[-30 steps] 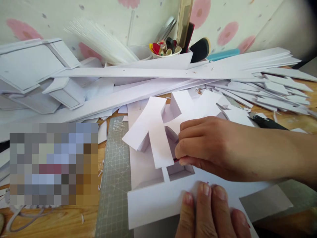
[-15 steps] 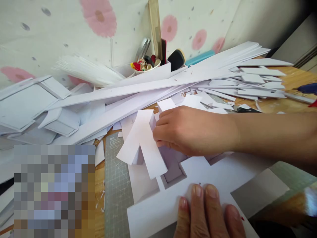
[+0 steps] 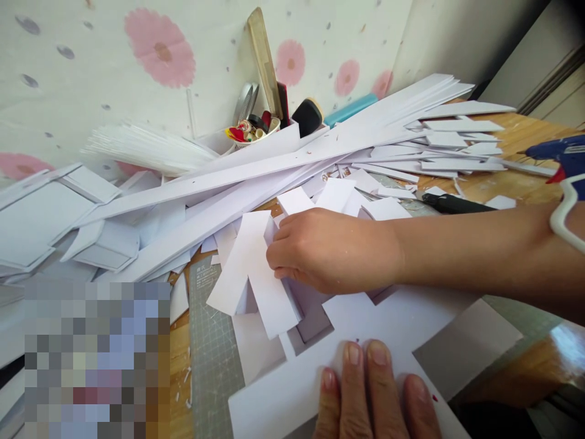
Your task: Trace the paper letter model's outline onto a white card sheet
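Observation:
My left hand lies flat, fingers extended, on a large white foam-board structure with cut-out recesses. From the right reaches my right hand, its fingers curled against the edge of a raised, forked white foam-board piece. The fingertips are partly hidden behind the knuckles, so their exact grip is unclear. Beneath the forked piece sits the structure, and a grey gridded cutting mat shows to its left.
Long white foam strips cross the back of the wooden table. Offcuts pile up at the right, near a black-handled cutter and a blue glue gun. A tool cup stands by the wall. Boxy white shapes lie at left.
The view has shifted slightly, bringing more of the glue gun and a white band on the right forearm into sight. Both hands keep nearly the same places on the foam board.

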